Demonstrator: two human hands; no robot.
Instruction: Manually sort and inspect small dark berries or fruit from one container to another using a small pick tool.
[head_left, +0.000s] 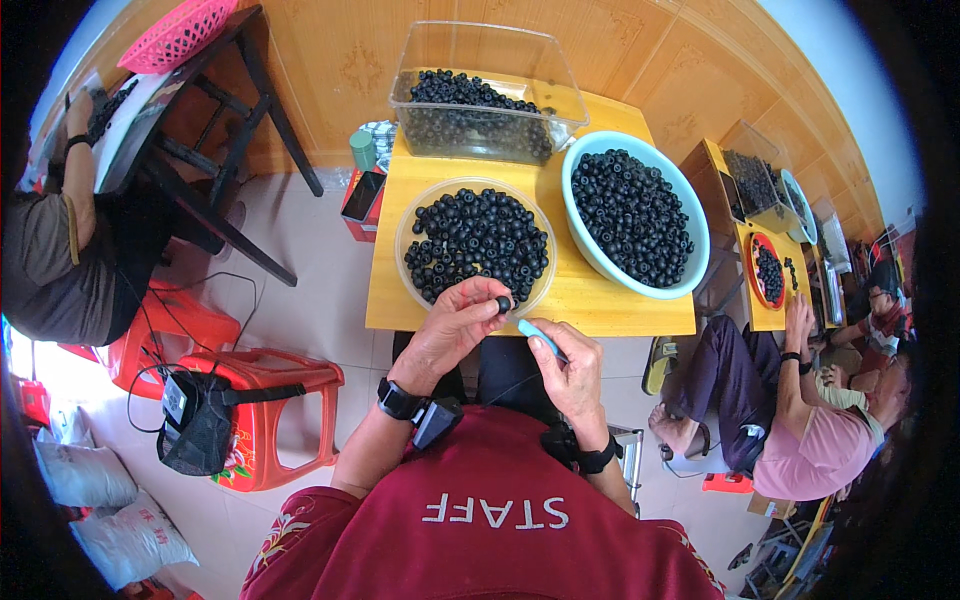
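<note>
Between its fingertips my left hand [455, 322] grips a small round black piece [503, 304] that resembles a bead with a hole. My right hand [570, 375] is closed around a tool with a light blue handle [538, 335], its tip close to the piece; the tip is too small to make out. Both hands are just off the near edge of a yellow table [630, 318]. In front of them sits a shallow round clear tray [402, 245] holding many loose black pieces [480, 232]. To its right, a pale blue basin [569, 190] is heaped with more.
At the table's back stands a clear rectangular bin [490, 42] with more black pieces. A phone [363, 195] lies on a red box to the left. A red stool [300, 375] carries a black bag [195, 425]. Other people work at tables on both sides.
</note>
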